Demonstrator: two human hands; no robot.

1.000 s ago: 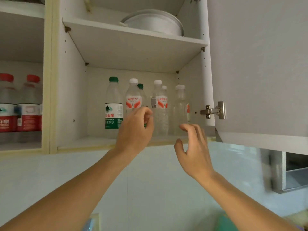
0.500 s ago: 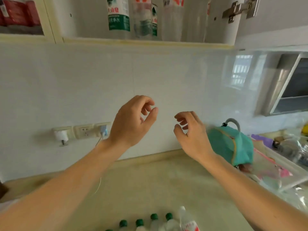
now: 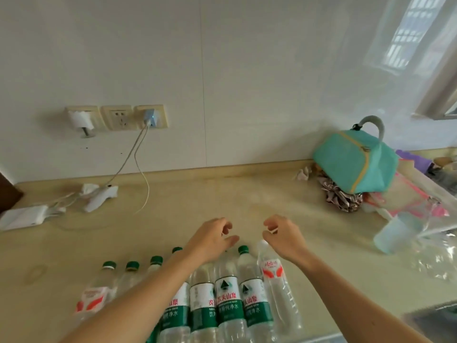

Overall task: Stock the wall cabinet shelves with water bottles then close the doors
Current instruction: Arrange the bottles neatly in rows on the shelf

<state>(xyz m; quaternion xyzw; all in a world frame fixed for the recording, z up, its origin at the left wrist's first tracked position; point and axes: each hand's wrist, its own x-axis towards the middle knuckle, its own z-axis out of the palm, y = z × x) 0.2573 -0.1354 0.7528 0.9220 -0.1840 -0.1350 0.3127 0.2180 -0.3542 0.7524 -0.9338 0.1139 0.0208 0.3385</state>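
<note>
Bottles [image 3: 226, 298] stand in a row at 6 o'clock on the countertop [image 3: 247, 194], caps toward the wall. Left hand [image 3: 210, 240] and right hand [image 3: 284, 237] hover above them, fingers loosely curled, gripping nothing. Likely full: heavy, thin-walled, slick plastic; grasp mid-body at the label. Open room at 12 o'clock; teal bag [image 3: 353, 162] clutter at 2, cables [image 3: 138, 154] at 10.

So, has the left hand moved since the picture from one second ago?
Yes. The left hand was up at the cabinet shelf; it has come down and hovers empty over the green-capped water bottles on the countertop.
</note>
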